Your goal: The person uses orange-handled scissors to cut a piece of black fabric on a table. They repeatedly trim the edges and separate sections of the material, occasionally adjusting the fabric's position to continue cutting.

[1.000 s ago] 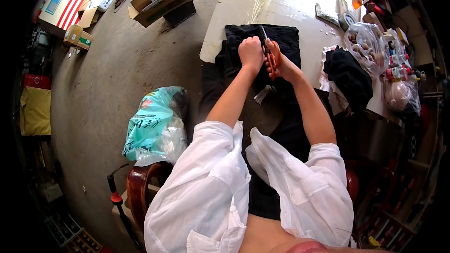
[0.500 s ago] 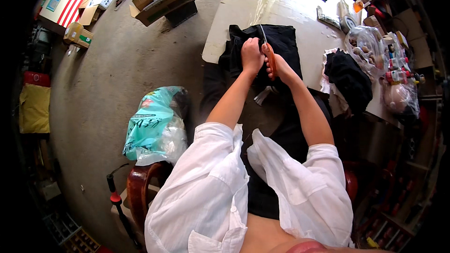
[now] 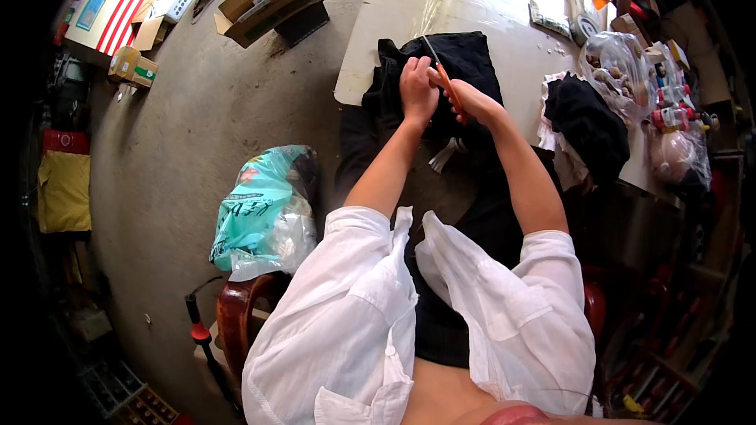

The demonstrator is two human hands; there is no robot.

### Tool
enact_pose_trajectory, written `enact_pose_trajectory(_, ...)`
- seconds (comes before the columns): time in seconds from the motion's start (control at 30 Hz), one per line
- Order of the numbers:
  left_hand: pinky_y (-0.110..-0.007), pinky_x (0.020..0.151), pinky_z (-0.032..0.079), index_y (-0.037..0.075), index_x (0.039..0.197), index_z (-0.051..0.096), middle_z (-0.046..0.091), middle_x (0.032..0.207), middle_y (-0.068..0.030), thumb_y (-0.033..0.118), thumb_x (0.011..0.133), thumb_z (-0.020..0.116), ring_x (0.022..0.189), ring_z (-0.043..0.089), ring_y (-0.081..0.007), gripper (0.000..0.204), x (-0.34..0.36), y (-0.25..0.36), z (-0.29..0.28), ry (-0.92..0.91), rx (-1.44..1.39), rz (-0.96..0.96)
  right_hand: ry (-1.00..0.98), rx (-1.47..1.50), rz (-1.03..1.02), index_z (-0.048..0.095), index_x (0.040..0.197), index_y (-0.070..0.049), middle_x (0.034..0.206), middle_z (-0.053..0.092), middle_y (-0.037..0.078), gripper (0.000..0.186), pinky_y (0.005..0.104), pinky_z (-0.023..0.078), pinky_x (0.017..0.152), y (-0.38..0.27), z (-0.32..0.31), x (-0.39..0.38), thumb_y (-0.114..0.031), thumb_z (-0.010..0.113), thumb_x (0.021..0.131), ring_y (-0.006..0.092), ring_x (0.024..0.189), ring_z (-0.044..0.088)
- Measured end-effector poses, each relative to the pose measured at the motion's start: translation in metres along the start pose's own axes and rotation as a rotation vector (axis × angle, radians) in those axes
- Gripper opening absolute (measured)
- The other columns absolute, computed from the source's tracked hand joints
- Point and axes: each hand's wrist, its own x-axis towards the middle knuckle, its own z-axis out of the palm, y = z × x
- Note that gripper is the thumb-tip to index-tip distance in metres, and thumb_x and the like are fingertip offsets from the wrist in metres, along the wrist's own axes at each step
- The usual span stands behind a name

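Black cloth (image 3: 469, 51), likely a garment, lies bunched over the near edge of the table. My left hand (image 3: 418, 94) is closed at its near side, the fingers curled in a pinch on the fabric. In my right hand (image 3: 477, 101) is a pair of scissors (image 3: 450, 88) with orange handles. The blades point up and to the left over the cloth, close beside my left fingers. What lies right between the fingertips is too small to make out. A white strip (image 3: 446, 155) hangs below the cloth's near edge.
A second black cloth bundle (image 3: 587, 127) lies at the table's right edge, beside clear bags (image 3: 617, 71) and bottles. Across the pale table (image 3: 394, 12), small items lie at the back. A teal plastic bag (image 3: 256, 208) sits left of me, above a wooden chair arm (image 3: 240, 315). Cardboard boxes (image 3: 272, 4) stand farther left.
The scissors have turned, and their blades now lean further left, toward my left hand. My right hand has rolled over with them. My left fingers have shifted slightly upward on the cloth.
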Motion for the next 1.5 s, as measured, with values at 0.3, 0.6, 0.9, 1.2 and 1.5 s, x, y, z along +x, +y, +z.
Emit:
enact_pose_trajectory(0.3,-0.042,0.065,0.042,0.003,0.077,0.049,0.049,0.078,-0.0149,-0.004,0.068,0.057,0.076,0.051,-0.0351,0.014,0.002,0.007,-0.004,0.044,-0.052,0.074,0.107,-0.142,-0.175,0.050,0.050,0.002,0.047,0.049,0.010,0.081,0.0320,0.044,0.038,0.004,0.000,0.009,-0.073,0.041,0.079,0.0230,0.041,0.055)
enact_pose_trajectory(0.6,-0.040,0.066,0.044,0.001,0.089,0.055,0.053,0.082,-0.0155,-0.002,0.073,0.059,0.080,0.054,-0.0353,0.017,0.002,0.001,-0.005,0.026,-0.040,0.131,0.080,0.040,-0.197,0.047,0.064,-0.008,0.051,0.043,0.001,0.064,0.0268,0.039,0.039,0.015,0.003,0.011,-0.070,0.048,0.079,0.0127,0.040,0.045)
enact_pose_trajectory(0.9,-0.033,0.066,0.044,0.003,0.092,0.059,0.054,0.079,-0.0106,-0.006,0.073,0.061,0.075,0.055,-0.0277,0.021,0.003,0.001,-0.013,-0.202,-0.272,0.178,-0.035,0.331,-0.077,0.047,0.080,-0.010,0.059,0.042,-0.001,0.071,0.0236,0.039,0.046,0.003,-0.009,-0.002,-0.080,0.052,0.067,0.0107,0.047,0.044)
enact_pose_trajectory(1.2,-0.036,0.068,0.045,0.002,0.091,0.055,0.054,0.083,-0.0134,-0.005,0.072,0.063,0.079,0.055,-0.0325,0.022,0.005,-0.003,-0.018,-0.198,-0.282,0.186,0.087,0.321,-0.167,0.048,0.071,-0.009,0.057,0.040,0.000,0.064,0.0237,0.036,0.043,0.001,-0.003,0.015,-0.072,0.058,0.071,0.0102,0.046,0.042)
enact_pose_trajectory(1.5,-0.040,0.075,0.044,0.001,0.097,0.055,0.056,0.089,-0.0157,0.011,0.080,0.062,0.086,0.054,-0.0339,0.021,0.006,-0.010,-0.009,-0.149,-0.079,0.145,-0.094,0.330,-0.007,0.053,0.081,-0.009,0.066,0.052,0.000,0.064,0.0208,0.043,0.048,0.006,-0.021,-0.006,-0.073,0.055,0.073,0.0098,0.052,0.052)
